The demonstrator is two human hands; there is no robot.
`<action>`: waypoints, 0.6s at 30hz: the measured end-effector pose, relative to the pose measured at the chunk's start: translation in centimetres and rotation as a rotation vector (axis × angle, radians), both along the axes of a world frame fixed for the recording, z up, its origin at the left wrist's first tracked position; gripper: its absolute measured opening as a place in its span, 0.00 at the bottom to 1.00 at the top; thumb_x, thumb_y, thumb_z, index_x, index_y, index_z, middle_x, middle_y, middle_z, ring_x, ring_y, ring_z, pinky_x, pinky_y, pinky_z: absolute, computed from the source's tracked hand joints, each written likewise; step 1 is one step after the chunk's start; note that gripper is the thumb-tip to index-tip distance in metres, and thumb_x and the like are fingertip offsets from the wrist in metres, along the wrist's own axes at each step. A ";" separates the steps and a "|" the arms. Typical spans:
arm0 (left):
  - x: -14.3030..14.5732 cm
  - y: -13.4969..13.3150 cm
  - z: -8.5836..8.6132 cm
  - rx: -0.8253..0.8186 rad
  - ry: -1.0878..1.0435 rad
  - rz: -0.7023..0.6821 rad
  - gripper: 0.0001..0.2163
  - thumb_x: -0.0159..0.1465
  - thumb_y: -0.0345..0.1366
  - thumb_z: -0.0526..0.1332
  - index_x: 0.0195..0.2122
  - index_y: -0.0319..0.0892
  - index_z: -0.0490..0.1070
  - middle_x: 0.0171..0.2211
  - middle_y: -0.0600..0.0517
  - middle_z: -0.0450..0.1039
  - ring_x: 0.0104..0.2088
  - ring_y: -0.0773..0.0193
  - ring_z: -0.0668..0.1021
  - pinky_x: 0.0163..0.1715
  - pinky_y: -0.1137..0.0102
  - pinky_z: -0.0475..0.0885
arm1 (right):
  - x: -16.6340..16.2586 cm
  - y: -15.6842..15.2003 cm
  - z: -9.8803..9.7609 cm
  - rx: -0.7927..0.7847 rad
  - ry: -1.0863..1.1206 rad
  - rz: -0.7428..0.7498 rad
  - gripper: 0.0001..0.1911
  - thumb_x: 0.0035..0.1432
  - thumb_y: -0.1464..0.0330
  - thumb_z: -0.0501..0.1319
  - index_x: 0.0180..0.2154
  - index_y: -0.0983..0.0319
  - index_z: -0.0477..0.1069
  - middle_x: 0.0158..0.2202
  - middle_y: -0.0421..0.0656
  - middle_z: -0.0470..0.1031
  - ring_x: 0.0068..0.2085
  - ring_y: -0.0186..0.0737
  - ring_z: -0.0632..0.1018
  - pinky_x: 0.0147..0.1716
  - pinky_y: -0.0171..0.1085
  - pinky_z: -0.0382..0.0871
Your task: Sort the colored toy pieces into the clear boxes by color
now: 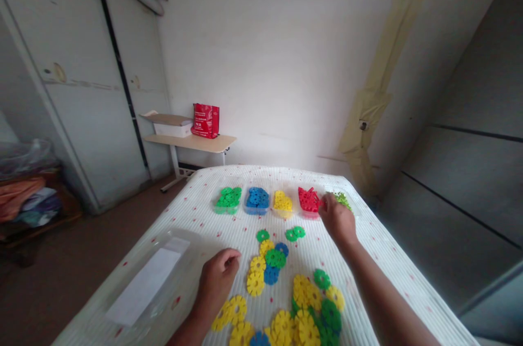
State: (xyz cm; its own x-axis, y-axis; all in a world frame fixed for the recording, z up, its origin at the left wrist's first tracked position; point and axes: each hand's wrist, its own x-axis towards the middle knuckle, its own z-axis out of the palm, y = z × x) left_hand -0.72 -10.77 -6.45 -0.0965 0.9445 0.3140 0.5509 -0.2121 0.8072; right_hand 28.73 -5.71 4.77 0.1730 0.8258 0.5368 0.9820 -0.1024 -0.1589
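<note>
My right hand (338, 217) reaches over the right edge of a clear tub of red plastic pieces (308, 200). Its fingers are pinched together, with red at their tips; I cannot tell whether a piece is held. My left hand (218, 275) hovers at the table's near middle, its fingers curled closed and no object visible in them. Just right of it lie yellow snowflake discs (255, 283), blue discs (271, 274) and green discs (275, 258). A larger, mostly yellow heap of discs (284, 326) spreads between my forearms.
Tubs of green pieces (229, 198), blue pieces (257, 198) and yellow pieces (282, 201) stand in the row. Light-green pieces (343, 200) sit behind my right hand. A clear tray with a white strip (145, 283) lies at left. Behind is a desk with a red bag (206, 120).
</note>
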 end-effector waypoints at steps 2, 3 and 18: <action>0.0 -0.1 0.1 0.000 0.007 0.002 0.10 0.55 0.36 0.53 0.29 0.42 0.74 0.27 0.52 0.78 0.30 0.63 0.78 0.33 0.72 0.71 | 0.5 1.9 0.4 0.020 -0.040 0.004 0.10 0.59 0.69 0.52 0.36 0.65 0.70 0.24 0.45 0.73 0.22 0.35 0.69 0.22 0.33 0.47; 0.0 -0.1 0.2 -0.001 0.010 0.005 0.10 0.56 0.36 0.53 0.29 0.42 0.74 0.27 0.52 0.78 0.30 0.63 0.78 0.32 0.72 0.71 | 0.5 2.5 0.5 0.023 -0.044 0.019 0.11 0.59 0.68 0.52 0.37 0.65 0.70 0.26 0.46 0.74 0.24 0.36 0.70 0.22 0.33 0.49; 1.0 -1.1 1.4 -0.093 0.140 -0.162 0.15 0.50 0.34 0.59 0.40 0.45 0.74 0.37 0.52 0.76 0.30 0.65 0.76 0.34 0.72 0.69 | 6.3 -6.0 -8.4 -0.093 -0.037 0.231 0.20 0.63 0.61 0.44 0.32 0.62 0.72 0.30 0.47 0.77 0.29 0.40 0.76 0.29 0.34 0.60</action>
State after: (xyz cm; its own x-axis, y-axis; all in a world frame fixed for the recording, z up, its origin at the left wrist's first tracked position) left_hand 0.27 -11.86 -5.03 0.0971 0.9695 0.2251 0.6233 -0.2355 0.7456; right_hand 35.02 -11.70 -3.60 -0.0448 0.8874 0.4587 0.9860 0.1131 -0.1224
